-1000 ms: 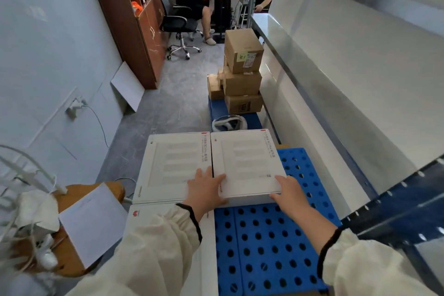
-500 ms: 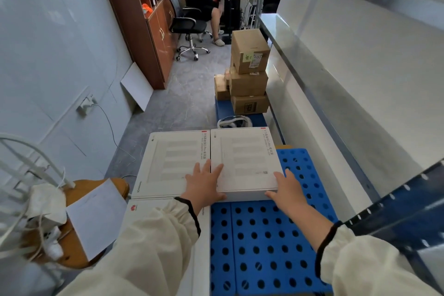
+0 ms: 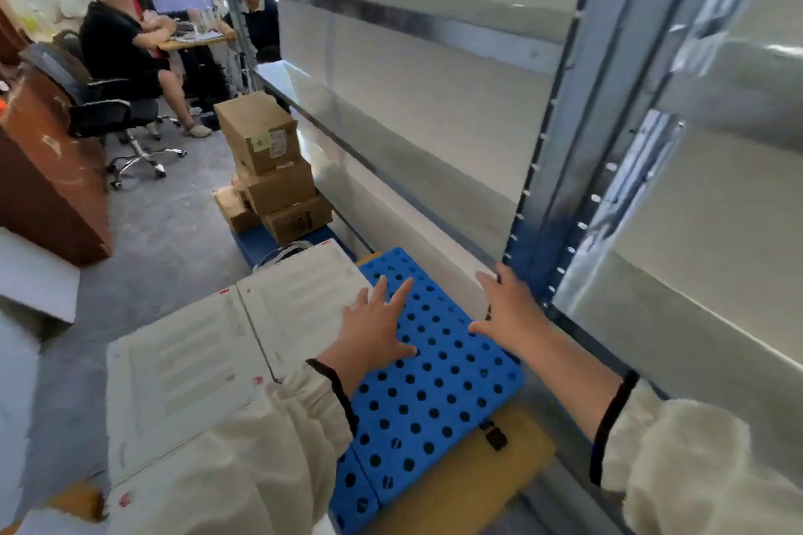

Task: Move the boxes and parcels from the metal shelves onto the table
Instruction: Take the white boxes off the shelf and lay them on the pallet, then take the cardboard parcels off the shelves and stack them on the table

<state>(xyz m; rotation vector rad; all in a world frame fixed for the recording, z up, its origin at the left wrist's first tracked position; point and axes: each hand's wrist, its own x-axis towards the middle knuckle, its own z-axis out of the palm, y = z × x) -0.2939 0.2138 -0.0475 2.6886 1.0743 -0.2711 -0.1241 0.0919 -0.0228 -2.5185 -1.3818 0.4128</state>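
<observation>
Holding nothing, both hands are flat with fingers spread.

Head view: the left hand (image 3: 376, 332) is over the blue perforated panel (image 3: 434, 400), just beside the right edge of the right white box (image 3: 300, 300). Can't tell whether the palm touches the panel. The right hand (image 3: 508, 308) is open too, fingers straight, with its fingertips at the foot of the metal shelf upright (image 3: 578, 143); contact is unclear.

The two flat white boxes lie side by side and touching, the left white box (image 3: 182, 365) nearer the camera. Both are left of the blue panel. The panel sits on a yellowish surface (image 3: 456, 491).

A stack of cardboard boxes (image 3: 269, 161) stands on the floor further along the shelves. Far left are a seated person (image 3: 117, 43) on an office chair (image 3: 100, 109) and a brown cabinet (image 3: 39, 169). The frame is motion-blurred.
</observation>
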